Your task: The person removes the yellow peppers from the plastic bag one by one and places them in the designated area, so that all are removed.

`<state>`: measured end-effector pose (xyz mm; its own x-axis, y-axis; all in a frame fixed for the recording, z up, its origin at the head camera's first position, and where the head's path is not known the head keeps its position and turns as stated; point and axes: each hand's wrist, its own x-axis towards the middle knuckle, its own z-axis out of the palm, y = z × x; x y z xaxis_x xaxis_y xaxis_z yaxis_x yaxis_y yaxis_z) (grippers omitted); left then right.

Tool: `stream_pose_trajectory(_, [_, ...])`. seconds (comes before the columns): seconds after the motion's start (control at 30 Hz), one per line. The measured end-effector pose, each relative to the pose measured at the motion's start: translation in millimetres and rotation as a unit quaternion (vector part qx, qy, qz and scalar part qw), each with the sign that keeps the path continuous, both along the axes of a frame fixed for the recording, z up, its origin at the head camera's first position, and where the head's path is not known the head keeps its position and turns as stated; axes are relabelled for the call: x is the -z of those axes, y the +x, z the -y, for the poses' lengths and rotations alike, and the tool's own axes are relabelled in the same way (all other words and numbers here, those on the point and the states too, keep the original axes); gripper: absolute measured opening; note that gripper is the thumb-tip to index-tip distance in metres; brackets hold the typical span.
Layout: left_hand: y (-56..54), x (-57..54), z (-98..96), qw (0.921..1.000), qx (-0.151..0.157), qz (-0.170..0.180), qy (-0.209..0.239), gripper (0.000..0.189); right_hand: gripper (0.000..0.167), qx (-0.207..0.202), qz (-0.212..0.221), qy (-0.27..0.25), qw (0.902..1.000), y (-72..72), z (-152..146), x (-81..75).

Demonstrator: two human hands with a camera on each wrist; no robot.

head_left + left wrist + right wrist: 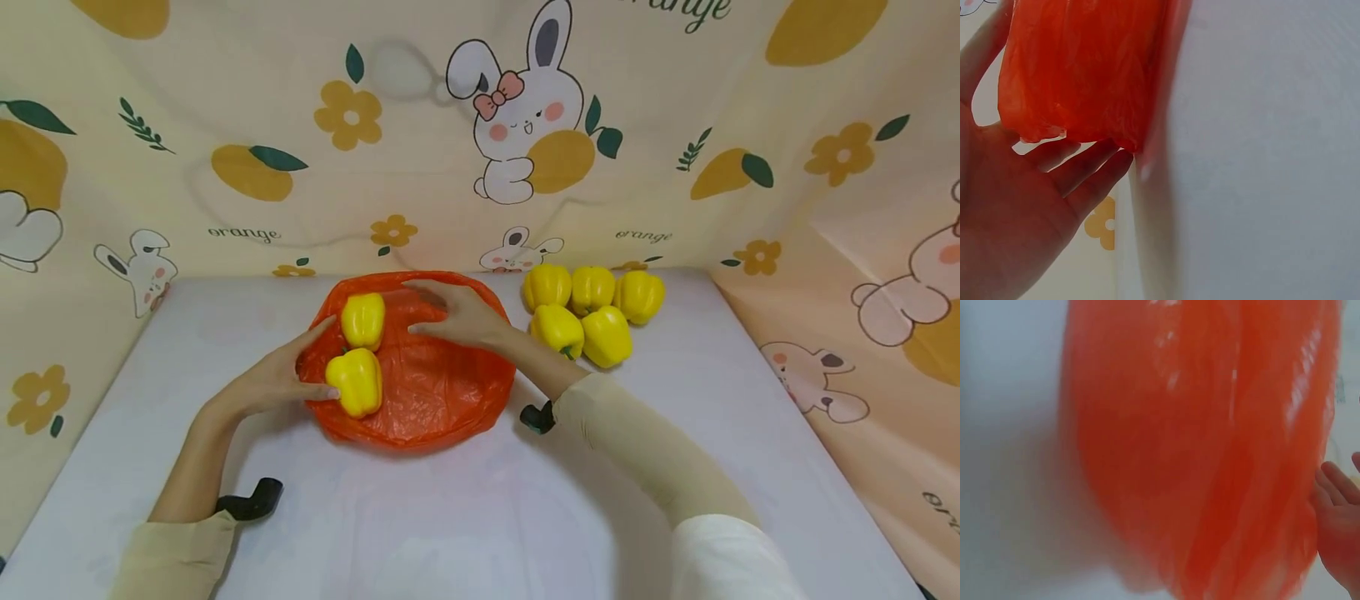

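Note:
A red plastic bag [435, 387] stands spread wide on the table, its rim rolled into a round opening. Two yellow bell peppers lie in its left part, the far pepper [364, 320] behind the near pepper [358, 383]. My left hand [270, 377] is at the bag's left side, fingers extended along the outside, with the thumb at the near pepper. In the left wrist view, relaxed fingers [1088, 175] touch the bag's lower edge. Over the bag's far right part, my right hand [467, 317] reaches across the rim with spread fingers, nothing held.
Several more yellow bell peppers [607, 337] sit grouped on the white table [420, 525], right of the bag. Printed cloth [300, 108] hangs behind and along the sides. Black wrist devices [255, 500] stick out from both forearms.

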<state>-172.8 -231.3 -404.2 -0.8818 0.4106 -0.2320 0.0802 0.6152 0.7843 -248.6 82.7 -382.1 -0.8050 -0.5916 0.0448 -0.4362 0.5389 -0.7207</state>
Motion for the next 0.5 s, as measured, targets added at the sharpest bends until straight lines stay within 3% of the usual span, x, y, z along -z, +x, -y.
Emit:
stream_pose_trajectory(0.17, [-0.1, 0.9, 0.3, 1.0000, 0.001, -0.003, -0.005, 0.110, 0.072, -0.014, 0.027, -0.008, 0.9995, -0.6, 15, 6.8])
stream_pose_trajectory(0.33, [-1.0, 1.5, 0.5, 0.9999, -0.001, -0.002, -0.013, 0.110, 0.072, -0.027, 0.023, -0.011, 0.9993, -3.8, 29, 13.3])
stream_pose_trajectory(0.5, [-1.9, 1.9, -0.4, 0.9999, 0.003, -0.007, -0.012, 0.110, 0.074, -0.015, 0.011, 0.017, 0.9997, -5.5, 40, 18.6])
